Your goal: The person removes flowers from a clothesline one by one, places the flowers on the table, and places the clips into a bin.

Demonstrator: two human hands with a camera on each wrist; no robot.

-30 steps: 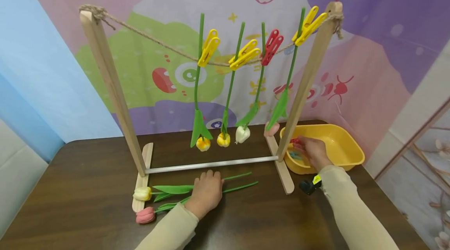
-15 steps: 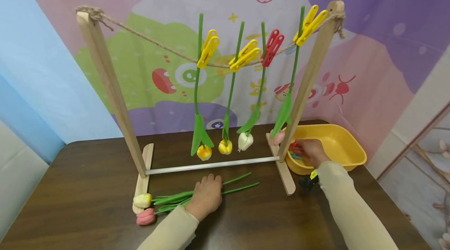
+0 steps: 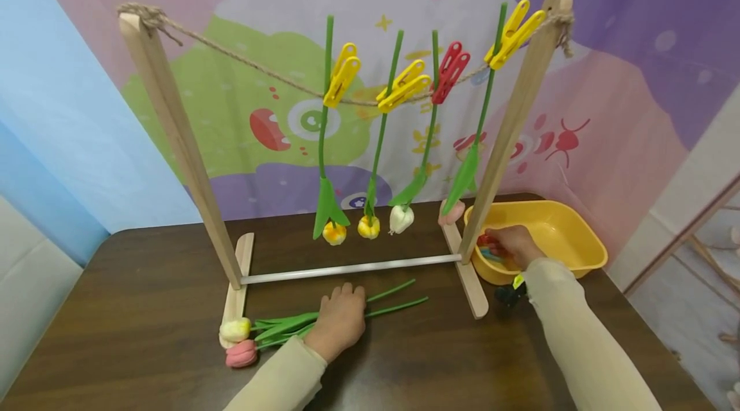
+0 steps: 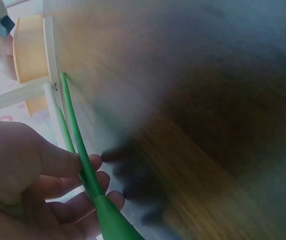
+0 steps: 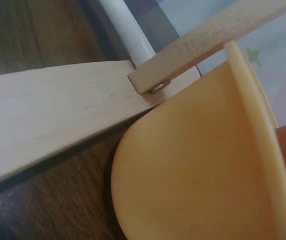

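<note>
Two artificial tulips, a pale yellow one (image 3: 236, 330) and a pink one (image 3: 241, 354), lie on the table with blooms to the left. My left hand (image 3: 340, 318) holds them by the green stems (image 4: 77, 131), thumb on one side and fingers on the other. My right hand (image 3: 514, 244) reaches into the yellow basin (image 3: 569, 231) with a red clothespin (image 3: 485, 241) at its fingertips; blue clothespins (image 3: 491, 255) lie just below. In the right wrist view the basin wall hides most of that hand.
A wooden frame (image 3: 179, 141) carries a sagging twine (image 3: 248, 64). Several tulips hang bloom-down from it, clipped by yellow clothespins (image 3: 342, 77) and one red clothespin (image 3: 451, 74). A white rod (image 3: 352, 268) joins the frame's feet. The basin stands beside the right foot (image 3: 471, 289).
My right hand and the red clothespin have sunk slightly lower in the basin. The left hand stays in place, while the pale yellow tulip has shifted slightly toward the pink one.
</note>
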